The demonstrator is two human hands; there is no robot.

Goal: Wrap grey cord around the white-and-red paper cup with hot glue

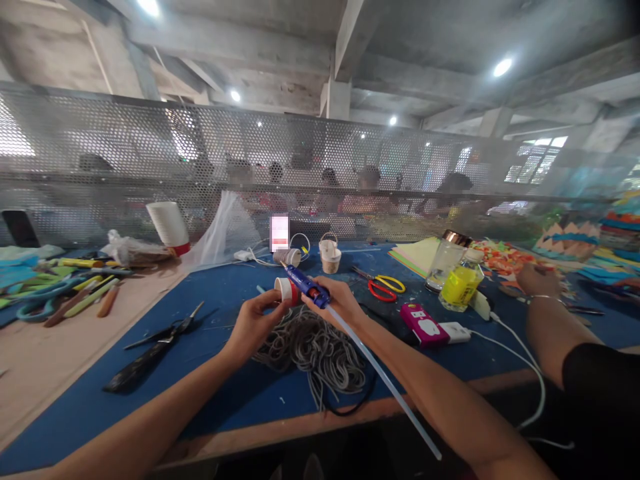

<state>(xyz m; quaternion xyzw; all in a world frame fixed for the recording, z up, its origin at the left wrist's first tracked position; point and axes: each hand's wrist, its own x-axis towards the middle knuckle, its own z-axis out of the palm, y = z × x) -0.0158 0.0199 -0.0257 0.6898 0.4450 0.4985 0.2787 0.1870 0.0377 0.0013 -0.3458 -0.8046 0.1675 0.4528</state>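
Note:
My left hand [256,325] is closed round a small white and red paper cup [284,288], its fingers and thumb on the side. In my right hand [341,301] is a blue glue gun [306,281], its tip pointing up and left above the cup. A long translucent glue stick [385,380] runs out of its back toward me. Under both hands lies a tangled heap of grey cord [327,353]. Behind the glue gun tip is a cord-wrapped cup [289,256] lying on its side, and to its right stands a tiny basket with a handle [330,253].
Black-handled scissors [160,347] lie at left, red and yellow scissors [383,287] at right. Nearby are a purple power bank [424,325], a yellow bottle [461,287] and a glass jar [444,263]. Paper cups [167,225] are stacked at the back left. A co-worker's hand [540,281] reaches in from the right.

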